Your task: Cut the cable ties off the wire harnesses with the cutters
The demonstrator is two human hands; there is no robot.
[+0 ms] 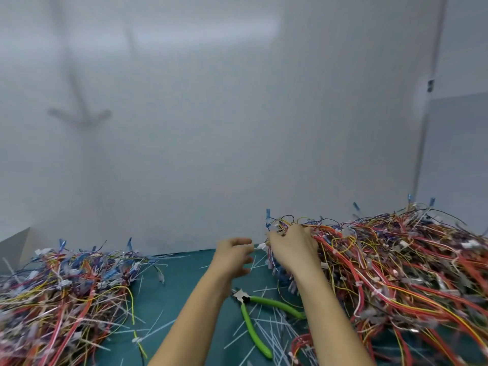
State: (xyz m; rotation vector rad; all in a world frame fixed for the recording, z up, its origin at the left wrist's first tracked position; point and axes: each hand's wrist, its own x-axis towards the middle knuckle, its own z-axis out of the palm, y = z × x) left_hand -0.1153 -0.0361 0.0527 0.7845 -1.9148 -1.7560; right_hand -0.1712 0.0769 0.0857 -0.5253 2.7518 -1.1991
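A big heap of red, yellow and blue wire harnesses [390, 270] fills the right of the green mat. My right hand [293, 247] grips a bunch of wires at the heap's left edge. My left hand [233, 256] hovers just left of it with fingers loosely curled, close to a white connector [261, 246], holding nothing I can make out. The green-handled cutters [253, 317] lie on the mat between my forearms, untouched, jaws pointing up-left.
A second heap of harnesses [63, 294] covers the left of the green mat [184, 281]. Several cut white cable ties [274, 331] lie scattered around the cutters. A white wall [211, 128] stands right behind the mat.
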